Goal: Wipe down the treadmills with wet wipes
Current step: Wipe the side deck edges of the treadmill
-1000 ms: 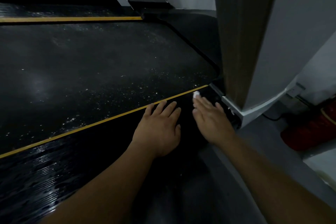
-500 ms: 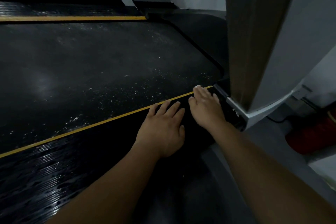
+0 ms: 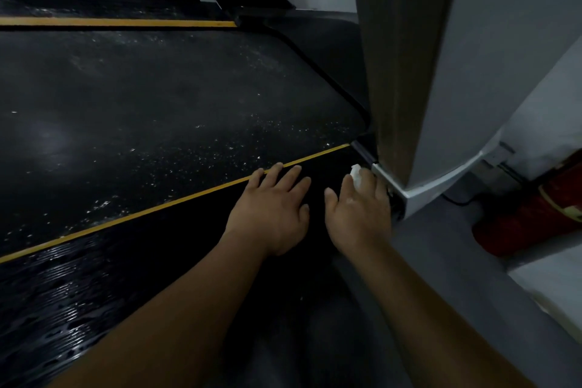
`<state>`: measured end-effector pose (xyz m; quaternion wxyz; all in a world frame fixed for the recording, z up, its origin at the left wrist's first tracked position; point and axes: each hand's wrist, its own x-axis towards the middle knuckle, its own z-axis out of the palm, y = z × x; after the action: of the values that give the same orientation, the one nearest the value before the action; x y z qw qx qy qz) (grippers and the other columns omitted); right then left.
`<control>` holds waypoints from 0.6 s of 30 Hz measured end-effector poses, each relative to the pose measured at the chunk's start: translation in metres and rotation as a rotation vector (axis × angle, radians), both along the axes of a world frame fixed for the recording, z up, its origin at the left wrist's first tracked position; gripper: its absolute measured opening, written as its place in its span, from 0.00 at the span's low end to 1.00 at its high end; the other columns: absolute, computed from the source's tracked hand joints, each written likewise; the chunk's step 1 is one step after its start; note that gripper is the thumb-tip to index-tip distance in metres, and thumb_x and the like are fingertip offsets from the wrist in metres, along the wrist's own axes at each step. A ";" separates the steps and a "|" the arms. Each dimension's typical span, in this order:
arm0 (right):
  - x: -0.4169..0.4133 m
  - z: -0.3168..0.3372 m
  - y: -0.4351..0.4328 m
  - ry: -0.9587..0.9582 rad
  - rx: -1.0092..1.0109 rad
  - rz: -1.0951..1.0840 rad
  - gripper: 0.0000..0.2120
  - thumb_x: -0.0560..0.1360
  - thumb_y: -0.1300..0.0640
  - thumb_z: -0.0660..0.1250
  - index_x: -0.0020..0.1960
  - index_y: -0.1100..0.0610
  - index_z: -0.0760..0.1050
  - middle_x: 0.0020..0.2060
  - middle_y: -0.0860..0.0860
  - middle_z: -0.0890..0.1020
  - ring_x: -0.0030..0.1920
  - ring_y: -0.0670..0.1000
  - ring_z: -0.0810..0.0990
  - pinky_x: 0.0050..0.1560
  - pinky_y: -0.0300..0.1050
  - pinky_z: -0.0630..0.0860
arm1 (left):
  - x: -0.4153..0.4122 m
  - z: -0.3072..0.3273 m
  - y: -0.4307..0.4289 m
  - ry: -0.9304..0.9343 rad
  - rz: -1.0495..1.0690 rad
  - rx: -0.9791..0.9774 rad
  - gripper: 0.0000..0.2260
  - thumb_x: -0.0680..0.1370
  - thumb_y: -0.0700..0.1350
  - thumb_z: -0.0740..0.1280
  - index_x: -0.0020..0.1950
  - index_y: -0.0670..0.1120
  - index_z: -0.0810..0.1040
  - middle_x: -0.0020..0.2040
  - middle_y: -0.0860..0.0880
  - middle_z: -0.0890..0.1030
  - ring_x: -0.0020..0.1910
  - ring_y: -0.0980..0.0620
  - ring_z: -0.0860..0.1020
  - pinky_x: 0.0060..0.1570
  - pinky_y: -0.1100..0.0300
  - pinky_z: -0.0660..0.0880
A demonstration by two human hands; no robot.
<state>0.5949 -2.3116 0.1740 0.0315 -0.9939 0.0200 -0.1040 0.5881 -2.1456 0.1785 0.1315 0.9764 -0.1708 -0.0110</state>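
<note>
Head view: fingers (image 3: 349,187) of the right hand (image 3: 359,214) lie nearly straight, pressing a white wet wipe (image 3: 356,172) onto the treadmill's black side rail (image 3: 189,230) beside the grey upright's base (image 3: 412,194). The left hand (image 3: 274,211) rests flat on the rail, fingers spread, tips touching the yellow stripe (image 3: 157,208).

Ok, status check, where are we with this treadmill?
Left hand flat on side rail. Right hand presses wet wipe at rail end. Post base crowds it.
</note>
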 end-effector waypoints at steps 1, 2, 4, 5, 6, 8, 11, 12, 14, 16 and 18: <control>-0.004 0.000 0.001 0.004 0.023 0.000 0.31 0.79 0.44 0.52 0.66 0.68 0.75 0.68 0.64 0.74 0.67 0.66 0.72 0.67 0.60 0.69 | 0.000 0.000 0.000 0.000 0.001 -0.001 0.26 0.84 0.58 0.48 0.83 0.54 0.53 0.84 0.51 0.50 0.82 0.48 0.45 0.80 0.46 0.44; -0.007 -0.001 0.002 0.011 0.039 -0.002 0.33 0.79 0.43 0.51 0.65 0.70 0.74 0.66 0.66 0.75 0.65 0.67 0.74 0.65 0.60 0.71 | 0.001 0.000 0.000 -0.004 0.001 -0.004 0.26 0.84 0.58 0.48 0.83 0.54 0.53 0.84 0.51 0.50 0.82 0.48 0.45 0.80 0.46 0.44; -0.006 -0.002 0.004 0.061 0.061 -0.020 0.34 0.81 0.42 0.51 0.72 0.70 0.68 0.71 0.67 0.71 0.71 0.66 0.69 0.70 0.60 0.66 | 0.001 0.000 0.000 -0.015 0.003 -0.010 0.26 0.84 0.58 0.49 0.82 0.54 0.54 0.84 0.51 0.51 0.82 0.48 0.46 0.80 0.46 0.44; 0.000 -0.001 0.002 0.121 0.070 -0.040 0.33 0.83 0.42 0.52 0.76 0.68 0.62 0.76 0.66 0.64 0.77 0.63 0.62 0.75 0.58 0.59 | 0.000 -0.001 0.000 -0.020 0.003 -0.013 0.26 0.84 0.58 0.49 0.82 0.54 0.54 0.84 0.51 0.51 0.82 0.48 0.46 0.80 0.47 0.44; 0.010 0.001 0.000 0.168 0.079 -0.058 0.34 0.84 0.42 0.52 0.79 0.66 0.57 0.79 0.64 0.58 0.79 0.60 0.55 0.78 0.56 0.53 | 0.000 -0.001 0.000 -0.023 0.003 -0.014 0.26 0.84 0.58 0.49 0.82 0.54 0.55 0.83 0.51 0.51 0.82 0.47 0.47 0.79 0.47 0.44; 0.033 0.006 -0.001 0.193 0.099 -0.075 0.34 0.84 0.42 0.52 0.80 0.64 0.53 0.80 0.61 0.53 0.81 0.57 0.50 0.79 0.54 0.48 | 0.001 -0.001 0.000 -0.025 0.001 -0.009 0.26 0.84 0.58 0.49 0.82 0.54 0.55 0.83 0.51 0.52 0.82 0.47 0.47 0.79 0.47 0.45; 0.048 0.013 0.005 0.205 0.129 -0.064 0.34 0.83 0.41 0.51 0.80 0.63 0.54 0.81 0.60 0.53 0.80 0.57 0.50 0.78 0.54 0.48 | 0.002 -0.002 0.000 -0.030 0.000 -0.007 0.26 0.84 0.57 0.50 0.82 0.54 0.55 0.83 0.51 0.52 0.82 0.47 0.47 0.79 0.46 0.45; 0.042 0.013 0.005 0.211 0.126 -0.021 0.34 0.84 0.41 0.52 0.80 0.62 0.54 0.81 0.59 0.53 0.80 0.56 0.51 0.78 0.54 0.49 | 0.002 -0.002 -0.001 -0.027 0.001 -0.009 0.26 0.84 0.57 0.50 0.82 0.54 0.55 0.83 0.51 0.52 0.82 0.47 0.47 0.79 0.46 0.45; 0.018 0.012 0.001 0.159 0.128 0.130 0.31 0.84 0.43 0.54 0.80 0.61 0.56 0.80 0.58 0.56 0.80 0.55 0.53 0.78 0.51 0.51 | 0.001 -0.002 -0.001 -0.029 0.004 -0.011 0.26 0.84 0.57 0.50 0.82 0.54 0.55 0.83 0.51 0.52 0.82 0.47 0.48 0.80 0.46 0.46; 0.004 0.008 -0.006 0.131 0.123 0.221 0.29 0.84 0.46 0.55 0.80 0.60 0.58 0.80 0.57 0.59 0.80 0.54 0.54 0.77 0.48 0.51 | 0.001 -0.003 -0.001 -0.042 0.008 -0.017 0.26 0.84 0.57 0.50 0.82 0.54 0.56 0.83 0.51 0.53 0.82 0.47 0.48 0.79 0.46 0.46; 0.023 0.007 -0.008 0.155 0.140 0.174 0.29 0.84 0.45 0.54 0.80 0.60 0.59 0.80 0.57 0.58 0.80 0.54 0.53 0.78 0.49 0.51 | 0.000 -0.003 -0.001 -0.048 0.003 -0.011 0.26 0.84 0.57 0.50 0.82 0.54 0.56 0.83 0.51 0.53 0.82 0.47 0.49 0.79 0.46 0.47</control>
<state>0.6176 -2.3195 0.1813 0.1081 -0.9923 -0.0565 -0.0221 0.5886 -2.1461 0.1759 0.1329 0.9759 -0.1723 0.0138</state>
